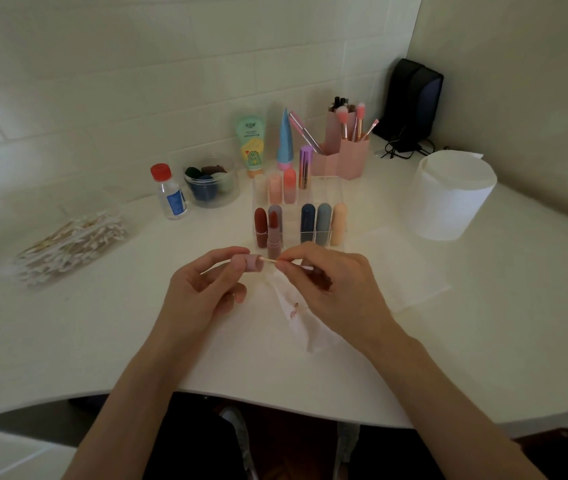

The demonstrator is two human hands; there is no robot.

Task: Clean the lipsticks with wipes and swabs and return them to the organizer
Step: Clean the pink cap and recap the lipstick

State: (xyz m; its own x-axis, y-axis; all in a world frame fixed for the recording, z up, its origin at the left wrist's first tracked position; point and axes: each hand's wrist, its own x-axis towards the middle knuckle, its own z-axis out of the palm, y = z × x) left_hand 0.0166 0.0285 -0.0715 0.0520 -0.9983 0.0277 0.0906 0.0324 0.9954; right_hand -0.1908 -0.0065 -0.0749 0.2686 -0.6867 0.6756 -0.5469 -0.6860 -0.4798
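Hands meet near the front edge of a white table (102, 341). The left hand (202, 292) pinches a pink cap (250, 263) between thumb and fingertips, its open end turned to the right. The right hand (331, 289) pinches a swab (270, 260) between thumb and forefinger, with the cotton tip at the cap's mouth; whether it reaches inside cannot be told. A stained wipe (294, 313) trails from under the right hand onto the table. Something dark red shows in that palm, too hidden to name.

An uncapped lipstick (273, 233), its red bullet raised from a pink base, stands on the table just beyond the hands, right against the front of the clear organizer (327, 188) at mid-table. In the organizer's front row stand dark red, navy (307, 221), grey-blue and peach lipsticks, with paler ones in the row behind.

A heap of swabs (71, 244) lies toward the left edge. Along the back edge stand a red-capped bottle (170, 192), a jar of sponges (211, 183), two squeeze tubes (251, 143) and a pink brush holder (344, 154). A paper roll (448, 195) sits toward the right edge, and a black box (410, 98) is in the far right corner.
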